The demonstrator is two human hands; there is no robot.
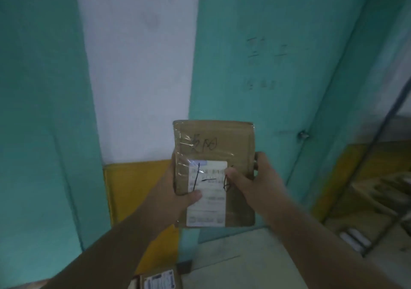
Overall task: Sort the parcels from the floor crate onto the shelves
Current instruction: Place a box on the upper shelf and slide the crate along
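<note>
A flat brown cardboard parcel (213,155) wrapped in clear tape is held up in front of me, with black handwriting and a white shipping label on its face. My left hand (178,191) grips its left edge, thumb pressed on the label. My right hand (251,177) grips the right edge, thumb on the front and fingers curled round the side. Another labelled parcel (159,279) lies low at the bottom edge of the view.
A teal and white wall (138,66) with a yellow base band stands straight ahead. A metal shelf rack (382,188) holding several cardboard parcels is at the right. Grey floor (233,255) shows below the parcel.
</note>
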